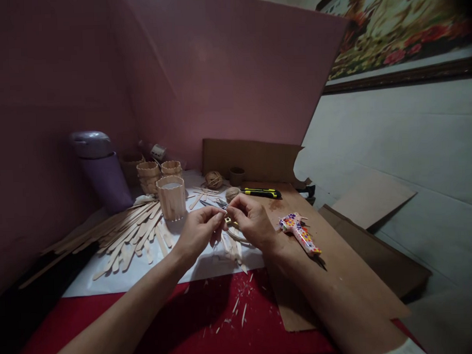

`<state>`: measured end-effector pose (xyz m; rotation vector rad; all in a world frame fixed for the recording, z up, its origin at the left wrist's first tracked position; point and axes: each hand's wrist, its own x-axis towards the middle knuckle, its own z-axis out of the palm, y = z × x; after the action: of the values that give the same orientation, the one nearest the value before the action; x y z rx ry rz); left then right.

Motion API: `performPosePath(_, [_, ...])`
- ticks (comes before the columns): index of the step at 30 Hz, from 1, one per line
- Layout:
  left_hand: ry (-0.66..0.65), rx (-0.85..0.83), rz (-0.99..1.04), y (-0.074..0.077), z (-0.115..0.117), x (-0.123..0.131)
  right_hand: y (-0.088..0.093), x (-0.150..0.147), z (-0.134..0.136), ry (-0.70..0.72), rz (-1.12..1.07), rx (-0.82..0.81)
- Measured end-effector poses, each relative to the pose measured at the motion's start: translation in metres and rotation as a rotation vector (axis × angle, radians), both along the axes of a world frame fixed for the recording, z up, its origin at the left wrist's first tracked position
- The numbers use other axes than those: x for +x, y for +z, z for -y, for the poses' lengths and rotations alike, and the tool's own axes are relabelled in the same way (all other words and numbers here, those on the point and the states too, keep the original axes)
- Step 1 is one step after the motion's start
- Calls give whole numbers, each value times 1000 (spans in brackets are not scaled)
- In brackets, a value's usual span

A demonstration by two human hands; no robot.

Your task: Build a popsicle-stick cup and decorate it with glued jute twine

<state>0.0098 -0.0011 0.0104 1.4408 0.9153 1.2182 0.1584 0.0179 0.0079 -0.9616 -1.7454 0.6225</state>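
Note:
Over the white sheet [85,283], my left hand [201,229] and my right hand [253,222] meet with their fingertips pinched close together. Something tiny and pale shows between them, too small to name. Behind and below the fingers lies a pair of scissors [234,226], blades pointing away, partly hidden by my hands. Short cut pieces of wooden craft stick [234,252] lie just under the hands. To the left stands a cup made of wooden sticks [172,200], beside a fanned pile of craft sticks [135,234].
Behind are two smaller stick cups [148,176], a purple bottle [106,176], twine balls [213,180] and a small dark pot [236,175]. Rightward, a yellow-black box cutter [262,192] and flower-patterned glue gun [303,235] lie on cardboard [348,281]. Wood splinters [240,311] litter the red cloth [179,323].

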Motion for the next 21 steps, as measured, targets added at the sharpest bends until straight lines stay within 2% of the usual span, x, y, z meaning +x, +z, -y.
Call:
performPosePath(6, [-29, -76, 97, -3, 1, -5, -2, 1, 1, 17, 43, -13])
performPosePath(10, [-63, -149, 148, -2, 2, -6, -2, -2, 1, 79, -21, -41])
performPosePath(15, [47, -230, 212, 1, 3, -4, -2, -6, 0, 223, -284, -233])
performPosePath(21, [84, -192, 233, -2, 1, -5, -5, -7, -2, 250, -275, -250])
